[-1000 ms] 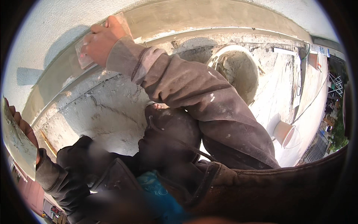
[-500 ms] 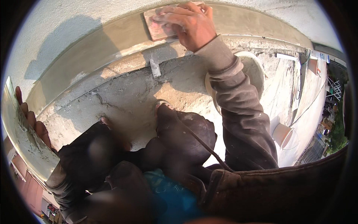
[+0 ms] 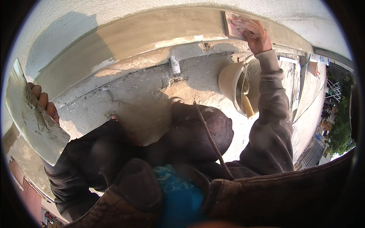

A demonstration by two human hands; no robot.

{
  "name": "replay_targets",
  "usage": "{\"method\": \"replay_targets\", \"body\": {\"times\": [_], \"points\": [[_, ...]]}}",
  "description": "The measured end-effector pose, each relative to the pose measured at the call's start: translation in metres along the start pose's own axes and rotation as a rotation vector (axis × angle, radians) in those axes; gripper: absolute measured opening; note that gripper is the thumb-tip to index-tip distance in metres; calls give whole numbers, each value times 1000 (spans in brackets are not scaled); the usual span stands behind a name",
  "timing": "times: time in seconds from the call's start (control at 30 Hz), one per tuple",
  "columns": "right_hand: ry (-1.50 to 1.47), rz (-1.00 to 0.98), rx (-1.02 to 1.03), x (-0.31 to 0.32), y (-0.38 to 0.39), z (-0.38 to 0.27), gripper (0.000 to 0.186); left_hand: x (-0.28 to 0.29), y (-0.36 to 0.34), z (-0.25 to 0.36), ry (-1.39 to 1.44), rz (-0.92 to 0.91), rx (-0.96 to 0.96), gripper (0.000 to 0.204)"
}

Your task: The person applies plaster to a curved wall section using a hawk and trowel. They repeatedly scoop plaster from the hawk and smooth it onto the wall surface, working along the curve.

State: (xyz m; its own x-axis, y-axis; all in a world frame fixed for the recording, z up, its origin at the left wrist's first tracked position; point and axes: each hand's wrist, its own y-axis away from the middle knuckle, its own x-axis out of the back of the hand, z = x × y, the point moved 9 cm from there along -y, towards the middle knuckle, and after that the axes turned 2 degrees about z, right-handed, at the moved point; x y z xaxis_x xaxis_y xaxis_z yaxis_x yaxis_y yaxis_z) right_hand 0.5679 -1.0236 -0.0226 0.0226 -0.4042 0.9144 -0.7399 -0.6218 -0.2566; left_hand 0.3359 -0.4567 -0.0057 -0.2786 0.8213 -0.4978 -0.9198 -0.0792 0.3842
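At the upper right my right hand (image 3: pixel 256 35) is closed on a flat, rectangular plastering float (image 3: pixel 232 27), its face against the smooth grey-beige plaster band (image 3: pixel 163 27) low on the wall. At the far left, the fingers of my left hand (image 3: pixel 45 102) curl round the edge of a pale, flat plaster board (image 3: pixel 32 117) smeared with grey mortar. The board is tilted, and its underside and my left palm are hidden. Above the band the wall (image 3: pixel 125 9) is rough and white.
Beneath my right forearm stands a tall beige bucket (image 3: pixel 229 78) with a wooden-handled tool (image 3: pixel 248 106) in it. A short white pipe stub (image 3: pixel 175 64) sticks out near the wall's foot. Rough, broken ground (image 3: pixel 133 87) lies between my feet and the wall. A fence (image 3: pixel 312 150) is off to the right.
My right hand has slid the float to the right along the plaster band. The board in my left hand has come further into view, and more of the bucket shows.
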Motion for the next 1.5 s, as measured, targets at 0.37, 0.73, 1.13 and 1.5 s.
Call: {"method": "replay_targets", "body": {"times": [0.37,0.73,1.13,1.5], "points": [[260,78,4,-52,-46,-137,34,-3,0,-19,98,116,-51,45],[-1629,219,-340,37,-15,-185,52,-61,4,-17,297,30,-428,53],[-1910,781,-598,29,53,-163,48,-173,-9,-19,703,-556,-339,57],[-2357,515,-482,34,-8,-237,39,-274,-11,-83,857,-870,-274,86]]}}
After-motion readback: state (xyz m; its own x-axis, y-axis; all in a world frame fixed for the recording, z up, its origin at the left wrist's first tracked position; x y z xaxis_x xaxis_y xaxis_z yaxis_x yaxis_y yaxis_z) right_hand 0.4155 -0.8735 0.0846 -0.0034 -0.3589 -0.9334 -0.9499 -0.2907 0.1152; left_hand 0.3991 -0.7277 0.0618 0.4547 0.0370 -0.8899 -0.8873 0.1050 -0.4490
